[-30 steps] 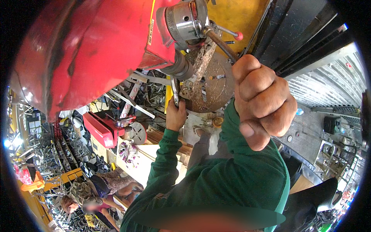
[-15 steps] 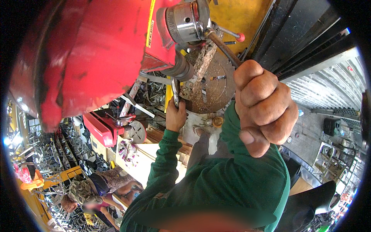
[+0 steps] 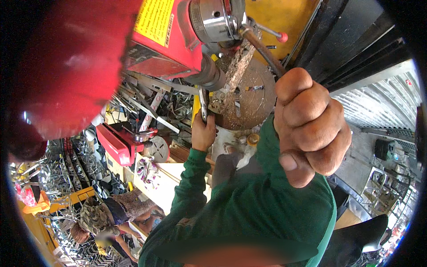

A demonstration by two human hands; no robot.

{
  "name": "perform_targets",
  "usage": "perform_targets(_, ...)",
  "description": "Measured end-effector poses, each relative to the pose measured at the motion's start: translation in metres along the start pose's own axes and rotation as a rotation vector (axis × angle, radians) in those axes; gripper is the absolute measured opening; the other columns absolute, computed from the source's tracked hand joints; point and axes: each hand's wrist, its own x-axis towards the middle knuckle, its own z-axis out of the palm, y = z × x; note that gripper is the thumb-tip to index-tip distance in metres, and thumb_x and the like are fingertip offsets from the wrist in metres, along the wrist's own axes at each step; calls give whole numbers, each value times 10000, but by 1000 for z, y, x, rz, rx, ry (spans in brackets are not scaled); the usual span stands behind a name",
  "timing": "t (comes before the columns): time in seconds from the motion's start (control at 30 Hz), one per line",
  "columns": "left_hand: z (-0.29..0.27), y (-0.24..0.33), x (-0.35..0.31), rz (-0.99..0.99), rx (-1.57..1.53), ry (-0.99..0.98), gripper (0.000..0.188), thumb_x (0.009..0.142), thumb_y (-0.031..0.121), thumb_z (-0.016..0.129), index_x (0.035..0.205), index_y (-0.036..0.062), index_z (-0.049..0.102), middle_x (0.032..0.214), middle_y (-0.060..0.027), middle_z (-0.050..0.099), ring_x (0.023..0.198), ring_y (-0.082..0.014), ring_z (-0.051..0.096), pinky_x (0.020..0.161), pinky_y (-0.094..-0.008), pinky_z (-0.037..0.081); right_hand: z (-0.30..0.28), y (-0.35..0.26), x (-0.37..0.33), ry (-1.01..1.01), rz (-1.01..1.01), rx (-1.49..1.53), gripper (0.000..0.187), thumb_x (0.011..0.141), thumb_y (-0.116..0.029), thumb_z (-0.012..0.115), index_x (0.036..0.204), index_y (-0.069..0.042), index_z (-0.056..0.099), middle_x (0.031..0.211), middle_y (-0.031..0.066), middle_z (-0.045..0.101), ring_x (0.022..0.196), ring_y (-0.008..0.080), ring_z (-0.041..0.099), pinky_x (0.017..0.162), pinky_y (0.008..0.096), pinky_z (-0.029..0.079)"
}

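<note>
A red drill press (image 3: 162, 62) fills the upper left, with a graduated metal collar (image 3: 209, 22) at its side and a dark chuck (image 3: 209, 73) below. My right hand (image 3: 311, 127) is closed in a fist round the end of the brown, worn feed lever (image 3: 266, 52). Lower and farther left, my left hand (image 3: 203, 134) grips a shiny metal tube (image 3: 203, 104), whose upper end reaches up beside the chuck. Any drill bit is hidden from me. Behind the tube lies the round press table (image 3: 260, 104), strewn with metal chips.
Another red drill machine (image 3: 116, 143) stands to the left, by a pale bench (image 3: 169, 178). Heaps of metal parts (image 3: 66, 173) spread at far left. A person in a camouflage top (image 3: 95, 220) bends at lower left. Black panels (image 3: 342, 40) rise at right.
My view has shifted, so more of the press's yellow label shows. My right fist appears slightly farther right and lower, still on the lever. The left hand keeps hold of the tube.
</note>
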Motion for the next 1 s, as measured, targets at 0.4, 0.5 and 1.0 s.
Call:
perform_targets(0.4,-1,-14,6,15,116,-19,311,882,244,537,988,-47,572,784,-227,599,723,-397,592,673,-466,458,-6,2,-5,-78,-31,29,348,593,-32,631,549,-137,302,520,-24,285,500,160,286,546,356,258)
perform_targets(0.5,-2,-6,6,-6,29,-39,312,884,245,537,981,-49,574,778,-233,604,732,-401,602,672,-455,469,-11,3,-5,-114,-47,36,350,587,-26,630,550,-134,299,527,-20,285,507,163,286,548,361,258)
perform_targets(1.0,-17,-27,32,0,188,-82,408,874,308,578,1075,-47,603,830,-306,640,818,-481,628,707,-518,502,8,-11,41,123,230,-140,336,675,25,561,602,-116,265,551,-1,253,500,163,246,524,383,237)
